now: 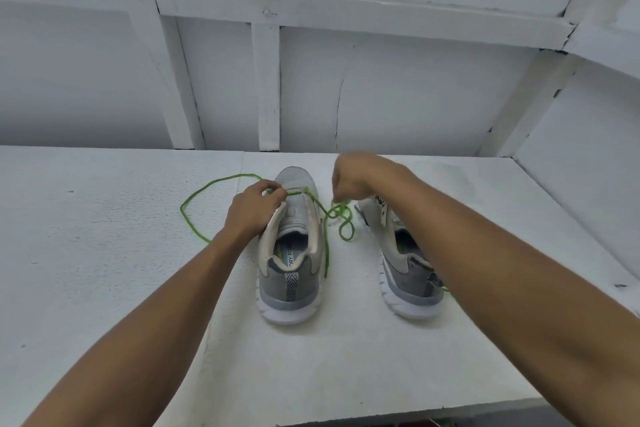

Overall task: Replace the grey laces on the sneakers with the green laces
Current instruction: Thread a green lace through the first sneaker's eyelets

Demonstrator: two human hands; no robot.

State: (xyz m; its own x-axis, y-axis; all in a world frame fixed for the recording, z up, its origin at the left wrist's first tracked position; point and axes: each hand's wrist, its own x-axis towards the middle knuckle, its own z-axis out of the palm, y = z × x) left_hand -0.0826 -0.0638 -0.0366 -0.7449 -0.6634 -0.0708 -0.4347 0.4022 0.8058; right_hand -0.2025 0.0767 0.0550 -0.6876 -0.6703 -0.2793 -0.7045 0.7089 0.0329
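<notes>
Mid-frame, left hand pinches the green lace at the centre sneaker eyelets; right hand, fingers curled, pinches the lace just right of it

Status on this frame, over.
Left hand pinches green lace at front eyelets of centre sneaker. Right hand pinches green lace too. Nothing blocking.

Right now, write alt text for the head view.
Left hand and right hand each pinch a green lace threaded through the toe-end eyelets of a grey sneaker on a white table. A second sneaker stands beside it.
</notes>
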